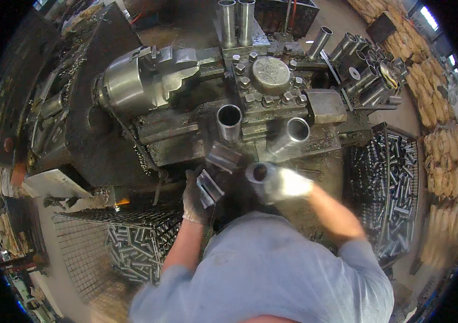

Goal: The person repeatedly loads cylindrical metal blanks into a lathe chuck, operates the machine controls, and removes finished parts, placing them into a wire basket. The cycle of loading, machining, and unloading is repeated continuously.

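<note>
My left hand (193, 200), in a dirty glove, is closed on the side of a grooved metal block (210, 188). A second grooved block (224, 157) sits just beyond it, towards the lathe. To the right, my gloved right hand (288, 185) is smeared by motion, with its fingers around a short metal tube (259, 173); the tube's open end faces up. Two more metal tubes stand on the lathe ahead: one upright tube (229, 124) near the middle and one tilted tube (292, 137) to its right.
The lathe's chuck (124, 81) is at the left, beside the bolted tool post (271, 75). Several tubes (360, 75) stand at the far right. Wire baskets of small metal cylinders flank me, a left basket (83, 245) and a right basket (418, 188). Stacked sacks (436, 140) line the right side.
</note>
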`<control>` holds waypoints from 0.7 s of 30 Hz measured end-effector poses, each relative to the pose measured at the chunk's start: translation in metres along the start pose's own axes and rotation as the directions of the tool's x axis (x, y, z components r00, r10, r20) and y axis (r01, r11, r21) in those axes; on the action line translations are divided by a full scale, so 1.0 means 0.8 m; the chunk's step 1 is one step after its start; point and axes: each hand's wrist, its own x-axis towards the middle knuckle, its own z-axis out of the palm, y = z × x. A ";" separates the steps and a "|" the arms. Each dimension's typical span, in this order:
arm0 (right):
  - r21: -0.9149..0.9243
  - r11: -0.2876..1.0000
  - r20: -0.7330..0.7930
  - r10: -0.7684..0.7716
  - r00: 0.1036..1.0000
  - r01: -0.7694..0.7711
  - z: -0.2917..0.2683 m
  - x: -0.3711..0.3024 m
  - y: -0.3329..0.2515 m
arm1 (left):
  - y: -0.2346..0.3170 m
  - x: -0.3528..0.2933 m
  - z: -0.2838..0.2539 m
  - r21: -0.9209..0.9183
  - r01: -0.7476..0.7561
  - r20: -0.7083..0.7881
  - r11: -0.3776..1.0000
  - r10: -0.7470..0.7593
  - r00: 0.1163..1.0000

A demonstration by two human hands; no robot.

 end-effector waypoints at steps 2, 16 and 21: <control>0.174 0.984 -0.388 0.106 0.915 -0.040 -0.033 -0.067 0.006 | -0.011 0.002 0.037 0.476 -0.154 0.035 0.866 0.156 0.987; 0.312 0.943 -0.596 0.291 0.748 -0.118 -0.050 -0.009 0.047 | -0.005 -0.033 0.075 0.856 -0.429 0.184 0.287 0.606 0.774; -0.325 0.935 -0.434 -0.012 0.901 -0.144 0.004 0.010 0.001 | 0.045 -0.041 0.017 0.205 -0.254 -0.099 0.945 0.278 0.955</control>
